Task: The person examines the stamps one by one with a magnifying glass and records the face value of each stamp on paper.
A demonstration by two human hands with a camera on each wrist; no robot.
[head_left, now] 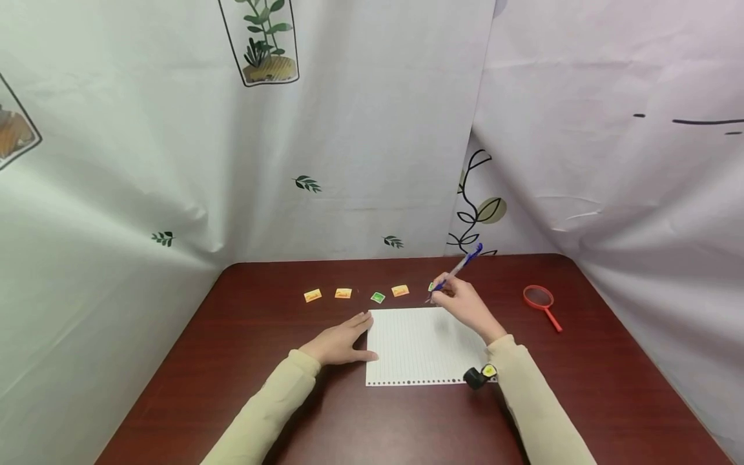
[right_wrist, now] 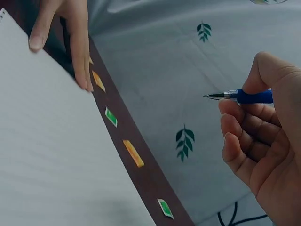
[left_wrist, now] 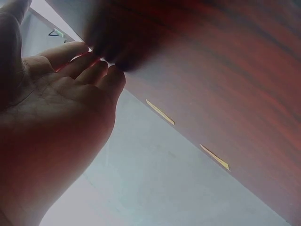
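Note:
A lined sheet of paper [head_left: 427,345] with punched holes along its near edge lies on the dark red table. My left hand [head_left: 343,342] rests on the sheet's left edge, fingers straight and thumb spread. In the left wrist view the palm of the left hand [left_wrist: 70,99] shows, and the sheet does not. My right hand [head_left: 462,302] pinches a blue pen [head_left: 465,261] above the sheet's far edge. The right wrist view shows the pen [right_wrist: 254,96] between thumb and fingers of the right hand [right_wrist: 268,132], its tip out and clear of the paper.
Beyond the sheet lies a row of small orange cards [head_left: 343,293] and green cards [head_left: 378,298], one green card partly behind the right hand. A red magnifying glass [head_left: 538,297] lies at the right. A white printed curtain [head_left: 360,161] hangs behind the table [head_left: 244,349].

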